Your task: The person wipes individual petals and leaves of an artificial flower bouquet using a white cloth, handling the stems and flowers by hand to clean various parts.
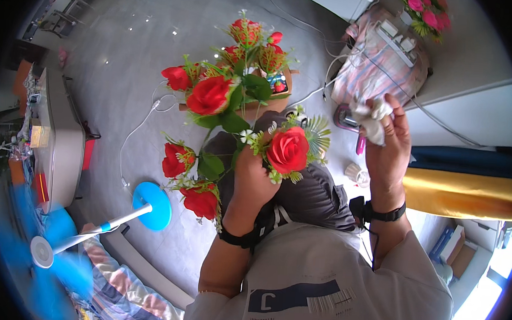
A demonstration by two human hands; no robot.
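A bunch of artificial red roses (pixel 211 96) with green leaves spreads out in front of my lap. My left hand (pixel 255 177) is closed around its stems, just beside the nearest large red rose (pixel 287 150), which partly covers my fingers. Off to the right, my raised right hand (pixel 387 136) pinches a crumpled white tissue or cloth (pixel 373 118) between thumb and fingers, apart from the flowers. Behind the bunch stands a brown box or stool (pixel 280 101) with a phone-like screen (pixel 279 83) on it, partly hidden by blooms.
A blue fan (pixel 42 251) spins at the lower left on a round base (pixel 151 206). Cables and a power strip (pixel 394 43) lie on a cloth-covered stool (pixel 351 80) at upper right. A small bin or cup (pixel 357 174) is on the floor below my right hand.
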